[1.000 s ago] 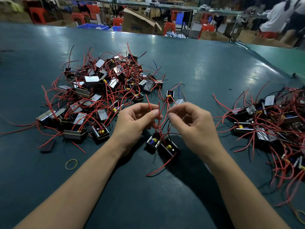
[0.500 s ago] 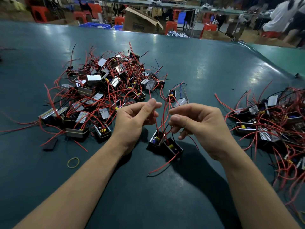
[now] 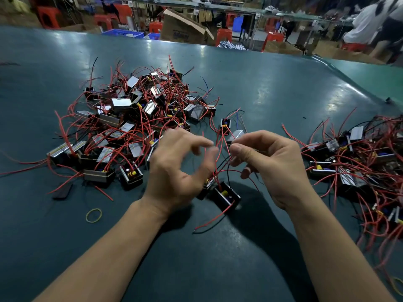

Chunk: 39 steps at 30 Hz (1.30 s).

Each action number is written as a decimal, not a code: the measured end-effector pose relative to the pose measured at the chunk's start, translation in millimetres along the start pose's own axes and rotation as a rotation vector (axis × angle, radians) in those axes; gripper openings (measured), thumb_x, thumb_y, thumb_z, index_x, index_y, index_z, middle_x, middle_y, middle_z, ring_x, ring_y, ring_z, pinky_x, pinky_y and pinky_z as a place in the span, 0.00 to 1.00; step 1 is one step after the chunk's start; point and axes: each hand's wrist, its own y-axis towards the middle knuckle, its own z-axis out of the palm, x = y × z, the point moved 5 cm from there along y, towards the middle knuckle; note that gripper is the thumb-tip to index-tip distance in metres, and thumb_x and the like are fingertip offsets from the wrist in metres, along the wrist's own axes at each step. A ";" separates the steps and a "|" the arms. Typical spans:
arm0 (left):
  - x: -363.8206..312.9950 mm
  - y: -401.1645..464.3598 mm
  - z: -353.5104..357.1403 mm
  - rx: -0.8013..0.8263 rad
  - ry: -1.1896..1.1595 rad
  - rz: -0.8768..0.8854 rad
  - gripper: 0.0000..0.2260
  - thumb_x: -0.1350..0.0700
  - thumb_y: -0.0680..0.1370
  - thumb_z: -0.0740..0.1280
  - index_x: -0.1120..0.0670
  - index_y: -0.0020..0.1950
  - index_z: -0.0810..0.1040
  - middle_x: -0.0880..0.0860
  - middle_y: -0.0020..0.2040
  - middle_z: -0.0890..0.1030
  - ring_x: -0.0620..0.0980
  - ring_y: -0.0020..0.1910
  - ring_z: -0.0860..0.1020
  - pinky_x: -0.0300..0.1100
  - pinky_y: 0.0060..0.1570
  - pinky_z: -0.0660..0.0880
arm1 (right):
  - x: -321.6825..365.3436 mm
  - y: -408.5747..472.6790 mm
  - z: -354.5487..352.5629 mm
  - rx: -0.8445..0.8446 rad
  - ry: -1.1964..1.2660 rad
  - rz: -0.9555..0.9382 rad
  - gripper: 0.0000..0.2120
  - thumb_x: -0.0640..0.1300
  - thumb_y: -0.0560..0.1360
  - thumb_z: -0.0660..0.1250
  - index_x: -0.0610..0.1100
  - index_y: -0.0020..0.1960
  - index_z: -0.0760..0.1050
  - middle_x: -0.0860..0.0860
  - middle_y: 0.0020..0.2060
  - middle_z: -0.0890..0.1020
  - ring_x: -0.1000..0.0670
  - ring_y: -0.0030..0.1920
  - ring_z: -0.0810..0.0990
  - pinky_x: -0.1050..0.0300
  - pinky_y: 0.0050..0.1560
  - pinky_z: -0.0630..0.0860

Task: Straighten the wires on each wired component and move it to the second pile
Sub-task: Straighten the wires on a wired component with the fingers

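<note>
Straightening step in hand. Component (image 3: pixel 225 196) sits on the surface (image 3: pixel 272 94) between both hands. Right hand (image 3: pixel 274 164) pinches its red wires (image 3: pixel 220 149); left hand (image 3: pixel 176 168) blurred, fingers spread, gripping nothing. Next, probably: run the wires straight, carry it to the right pile (image 3: pixel 357 162).

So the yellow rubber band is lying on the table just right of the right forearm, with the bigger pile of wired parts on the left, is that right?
Not quite. In the head view the yellow rubber band lies on the table to the left of the left forearm, not right of the right one. The rest holds: the bigger pile of wired parts is on the left.
</note>
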 end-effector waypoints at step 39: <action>33.4 -12.2 3.2 -0.050 -0.534 -0.693 0.14 0.46 0.69 0.74 0.56 0.36 0.77 0.52 0.29 0.81 0.47 0.22 0.74 0.35 0.26 0.70 | 18.7 -18.6 14.0 0.348 -0.502 -0.003 0.06 0.41 0.74 0.72 0.45 0.39 0.79 0.53 0.25 0.75 0.57 0.28 0.70 0.62 0.29 0.66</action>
